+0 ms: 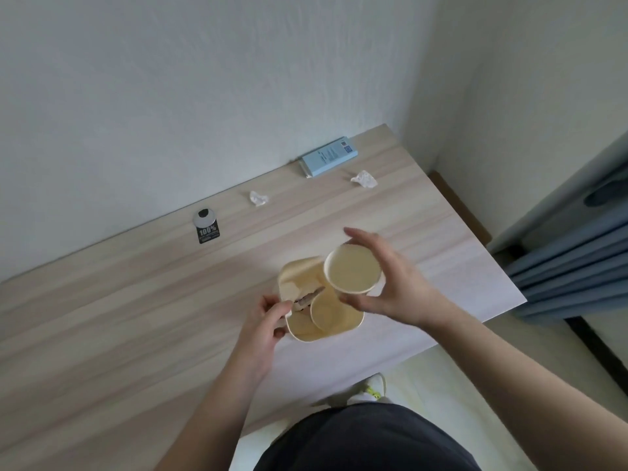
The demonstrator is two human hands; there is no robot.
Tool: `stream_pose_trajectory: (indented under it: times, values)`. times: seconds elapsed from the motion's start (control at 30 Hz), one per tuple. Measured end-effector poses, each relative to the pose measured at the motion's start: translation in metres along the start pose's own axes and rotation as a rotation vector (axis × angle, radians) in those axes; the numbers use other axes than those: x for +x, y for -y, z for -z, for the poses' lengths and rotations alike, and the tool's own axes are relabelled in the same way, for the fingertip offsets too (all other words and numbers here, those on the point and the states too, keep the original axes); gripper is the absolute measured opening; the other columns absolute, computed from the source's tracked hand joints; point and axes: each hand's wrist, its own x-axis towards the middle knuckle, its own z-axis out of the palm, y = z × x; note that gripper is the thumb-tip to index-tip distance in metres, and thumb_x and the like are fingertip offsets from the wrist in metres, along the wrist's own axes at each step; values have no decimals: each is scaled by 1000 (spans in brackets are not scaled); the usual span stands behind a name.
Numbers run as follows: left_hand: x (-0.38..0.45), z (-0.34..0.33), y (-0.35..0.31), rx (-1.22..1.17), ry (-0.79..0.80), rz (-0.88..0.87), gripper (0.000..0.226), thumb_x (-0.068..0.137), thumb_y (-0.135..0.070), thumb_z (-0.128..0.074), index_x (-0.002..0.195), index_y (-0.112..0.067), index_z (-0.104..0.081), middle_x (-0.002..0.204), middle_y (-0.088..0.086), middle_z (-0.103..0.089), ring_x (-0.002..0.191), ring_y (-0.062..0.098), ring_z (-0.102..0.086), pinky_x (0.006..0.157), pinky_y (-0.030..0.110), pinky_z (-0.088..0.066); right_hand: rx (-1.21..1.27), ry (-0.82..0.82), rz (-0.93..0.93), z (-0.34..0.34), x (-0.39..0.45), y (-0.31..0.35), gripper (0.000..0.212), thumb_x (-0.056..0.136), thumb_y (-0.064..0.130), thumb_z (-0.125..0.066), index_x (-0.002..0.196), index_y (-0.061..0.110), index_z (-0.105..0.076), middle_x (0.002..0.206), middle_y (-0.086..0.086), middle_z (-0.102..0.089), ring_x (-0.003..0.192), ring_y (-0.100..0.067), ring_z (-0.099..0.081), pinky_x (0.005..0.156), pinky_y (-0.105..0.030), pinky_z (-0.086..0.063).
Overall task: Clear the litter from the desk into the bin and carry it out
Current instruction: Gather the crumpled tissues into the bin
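A cream plastic bin (353,321) is held above the wooden desk (136,317), with my left hand (268,317) gripping its left rim. Inside lie paper cups and a dark wrapper (307,297). My right hand (384,280) holds a paper cup (351,268) upright over the bin's far right corner, fingers wrapped around its rim. Two crumpled white tissues lie farther back on the desk, one (259,198) at centre and one (364,179) to the right. A light blue box (329,156) lies against the wall.
A black tag with a round silver top (206,226) lies near the wall at the left. The desk's right edge meets a gap, then blue curtains (571,266). My legs and a white shoe (372,390) are below the desk's near edge.
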Motion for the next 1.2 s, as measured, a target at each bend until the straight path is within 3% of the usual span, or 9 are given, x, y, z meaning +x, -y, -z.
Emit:
stream_pose_trajectory:
  times: [0.1,0.2,0.3,0.47,0.7,0.93,1.2]
  values:
    - [-3,5,1,-18,-17,9,22,74,-20,-70,88,-13,-55,79,1,-68,72,14,-63,65,32,-42,-109,181,-41,-38,1,10,91,71,27,-82,146,17,-31,134,-4,-47,119,-14,-50,99,-23,-40]
    - [-8,11,-2,-4,-24,-11,28,69,-25,-70,88,-12,-55,78,1,-68,70,11,-64,62,30,-44,-251,206,-180,-68,0,14,90,74,33,-78,147,22,-27,142,-2,-40,117,-26,-52,94,-34,-44]
    - [-13,21,-2,-1,-9,-40,26,71,-23,-69,89,-11,-55,75,-1,-68,69,10,-64,60,29,-43,-367,228,-183,-86,3,19,89,73,39,-75,147,24,-27,140,-1,-42,123,-25,-46,101,-39,-39]
    - [-16,43,-3,3,3,-50,13,87,-12,-66,92,-11,-53,78,4,-65,66,12,-63,56,26,-45,-456,245,-219,-106,5,34,87,72,40,-70,146,26,-28,138,0,-41,122,-26,-39,102,-38,-35]
    - [-24,71,-2,-28,8,-60,12,87,-11,-67,89,-11,-54,80,8,-62,63,13,-63,54,24,-48,-468,309,-254,-131,9,57,85,70,29,-67,146,21,-28,135,-5,-36,124,-29,-36,102,-34,-35]
    - [-26,94,1,-80,13,-83,10,87,-11,-67,88,-13,-57,81,7,-62,67,14,-60,62,30,-44,-618,365,-248,-140,15,79,90,71,47,-77,144,24,-30,143,0,-32,127,-25,-35,103,-38,-35]
    - [-18,112,-2,-156,76,-88,21,77,-11,-73,88,-12,-54,67,-4,-64,56,7,-60,49,20,-44,-619,346,-264,-144,20,91,50,93,39,-54,138,22,-41,140,2,-47,124,-23,-45,101,-34,-37]
